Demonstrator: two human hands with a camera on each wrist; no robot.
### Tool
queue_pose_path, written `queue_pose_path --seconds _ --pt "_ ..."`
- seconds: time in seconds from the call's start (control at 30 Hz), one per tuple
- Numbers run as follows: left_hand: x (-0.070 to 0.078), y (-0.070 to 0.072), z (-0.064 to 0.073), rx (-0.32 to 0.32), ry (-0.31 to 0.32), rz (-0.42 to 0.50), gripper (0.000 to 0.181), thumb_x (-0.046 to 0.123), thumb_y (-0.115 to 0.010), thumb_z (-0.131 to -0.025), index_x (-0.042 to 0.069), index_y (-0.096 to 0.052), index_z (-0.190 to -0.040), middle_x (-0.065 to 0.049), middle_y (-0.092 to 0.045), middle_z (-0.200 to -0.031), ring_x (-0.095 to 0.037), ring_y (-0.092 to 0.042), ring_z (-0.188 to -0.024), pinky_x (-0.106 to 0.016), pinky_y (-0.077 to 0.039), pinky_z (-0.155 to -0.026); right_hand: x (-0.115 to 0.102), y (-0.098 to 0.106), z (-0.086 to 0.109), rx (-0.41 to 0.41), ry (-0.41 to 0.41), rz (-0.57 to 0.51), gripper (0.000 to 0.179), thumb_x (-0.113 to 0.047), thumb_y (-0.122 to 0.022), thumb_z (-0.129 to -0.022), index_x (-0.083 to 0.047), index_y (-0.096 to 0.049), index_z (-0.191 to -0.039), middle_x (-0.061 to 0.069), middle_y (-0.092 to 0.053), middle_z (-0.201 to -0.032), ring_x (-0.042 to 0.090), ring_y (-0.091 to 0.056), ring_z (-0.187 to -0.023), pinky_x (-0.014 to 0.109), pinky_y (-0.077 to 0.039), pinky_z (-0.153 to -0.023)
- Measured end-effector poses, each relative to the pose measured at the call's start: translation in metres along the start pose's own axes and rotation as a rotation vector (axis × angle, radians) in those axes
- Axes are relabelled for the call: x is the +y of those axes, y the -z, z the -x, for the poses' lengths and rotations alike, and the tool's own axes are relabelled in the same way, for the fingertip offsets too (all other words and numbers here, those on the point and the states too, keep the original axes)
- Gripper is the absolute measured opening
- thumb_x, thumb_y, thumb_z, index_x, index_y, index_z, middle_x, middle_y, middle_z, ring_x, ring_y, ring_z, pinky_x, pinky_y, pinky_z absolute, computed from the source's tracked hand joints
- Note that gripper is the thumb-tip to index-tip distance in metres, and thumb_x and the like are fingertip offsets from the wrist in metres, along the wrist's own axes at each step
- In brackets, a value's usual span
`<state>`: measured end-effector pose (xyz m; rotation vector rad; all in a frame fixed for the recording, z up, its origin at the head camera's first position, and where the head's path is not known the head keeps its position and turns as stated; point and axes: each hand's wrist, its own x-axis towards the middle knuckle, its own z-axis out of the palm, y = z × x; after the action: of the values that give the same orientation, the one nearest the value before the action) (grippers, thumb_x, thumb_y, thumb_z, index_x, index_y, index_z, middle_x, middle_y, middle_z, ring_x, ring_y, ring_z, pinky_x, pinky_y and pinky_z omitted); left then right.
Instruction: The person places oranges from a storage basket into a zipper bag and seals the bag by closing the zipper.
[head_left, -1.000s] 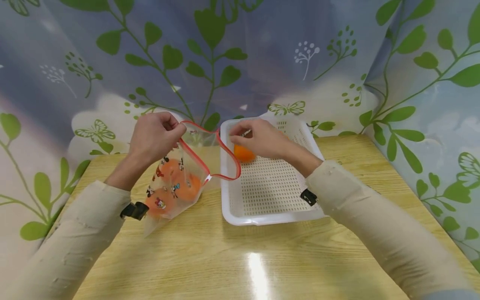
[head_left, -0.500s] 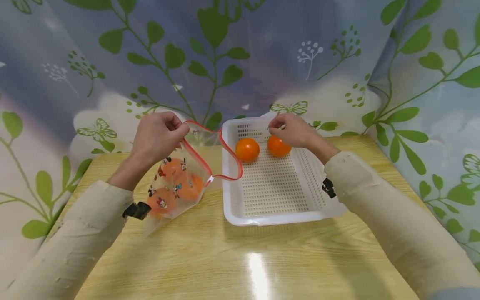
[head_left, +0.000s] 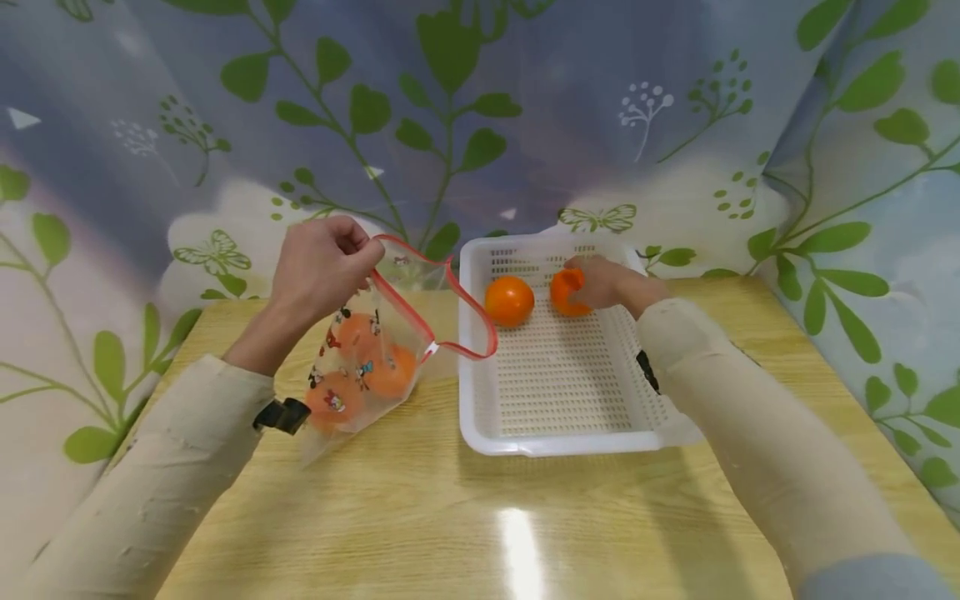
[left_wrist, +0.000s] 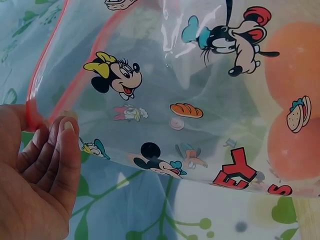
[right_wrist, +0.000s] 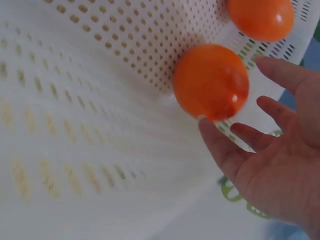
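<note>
While the left hand (head_left: 318,258) pinched the red-edged mouth of a clear printed bag (head_left: 375,354), the right hand (head_left: 606,283) was reaching into the white basket (head_left: 570,446), released, its fingers spread at the right-hand orange (head_left: 564,293). One fingertip showed at the edge of that fruit; whether it touched could not be told. A second orange (head_left: 509,302) lay just to the left, in the far left part of the basket. Three bagged oranges (head_left: 393,371) showed through the film, low down. The basket stood on the wooden bench (head_left: 420,517), right of the bag.
</note>
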<state>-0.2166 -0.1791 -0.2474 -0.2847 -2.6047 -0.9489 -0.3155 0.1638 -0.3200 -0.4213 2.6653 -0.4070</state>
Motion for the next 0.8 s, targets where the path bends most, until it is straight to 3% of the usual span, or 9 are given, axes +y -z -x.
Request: queue_pose_path --seconds 0.13,0.27,0.4,0.6,0.8 --pt "-0.002 0.004 -0.001 0.028 -0.014 0.002 0.021 0.017 -0.053 -0.088 0.008 -0.063 -0.072 -0.004 -0.063 -0.06 -0.019 -0.059 -0.047 -0.031 -0.043 -0.046 -0.001 -0.008 -0.004 -0.045 -0.03 0.026 0.069 -0.027 -0.053 -0.095 -0.004 -0.02 -0.151 0.028 -0.011 -0.152 0.045 -0.012 -0.138 0.06 -0.025 -0.104" --pt "-0.003 0.007 -0.004 0.05 -0.034 0.015 0.022 0.017 -0.052 -0.088 0.008 -0.063 -0.072 -0.004 -0.063 -0.061 -0.018 -0.06 -0.048 -0.03 -0.044 -0.047 -0.002 -0.014 -0.007 0.0 -0.111 -0.011 0.068 -0.032 -0.058 -0.092 -0.01 -0.025 -0.148 0.031 -0.012 -0.144 0.049 -0.036 -0.122 0.058 -0.038 -0.093" --pt "-0.002 0.01 -0.006 0.058 -0.032 0.029 0.022 0.017 -0.052 -0.089 0.008 -0.064 -0.073 -0.005 -0.063 -0.062 -0.017 -0.06 -0.048 -0.029 -0.045 -0.048 -0.001 -0.019 -0.008 -0.017 -0.164 -0.04 0.062 -0.031 -0.062 -0.091 -0.009 -0.032 -0.141 0.03 -0.024 -0.135 0.04 -0.048 -0.101 0.049 -0.046 -0.079" --pt "-0.001 0.013 -0.005 0.07 -0.013 0.047 0.021 0.016 -0.052 -0.088 0.007 -0.065 -0.074 -0.006 -0.064 -0.063 -0.018 -0.061 -0.049 -0.028 -0.045 -0.047 0.0 -0.024 -0.005 -0.093 -0.151 -0.036 0.064 -0.028 -0.066 -0.089 -0.009 -0.034 -0.141 0.022 -0.04 -0.13 0.034 -0.048 -0.103 0.043 -0.047 -0.074" --pt "-0.001 0.013 -0.004 0.064 -0.002 0.06 0.021 0.017 -0.053 -0.088 0.007 -0.064 -0.074 -0.007 -0.064 -0.063 -0.019 -0.062 -0.05 -0.027 -0.045 -0.048 0.001 -0.027 -0.001 -0.119 -0.143 -0.007 0.065 -0.029 -0.063 -0.09 -0.011 -0.032 -0.145 0.024 -0.032 -0.139 0.037 -0.048 -0.106 0.046 -0.05 -0.073"
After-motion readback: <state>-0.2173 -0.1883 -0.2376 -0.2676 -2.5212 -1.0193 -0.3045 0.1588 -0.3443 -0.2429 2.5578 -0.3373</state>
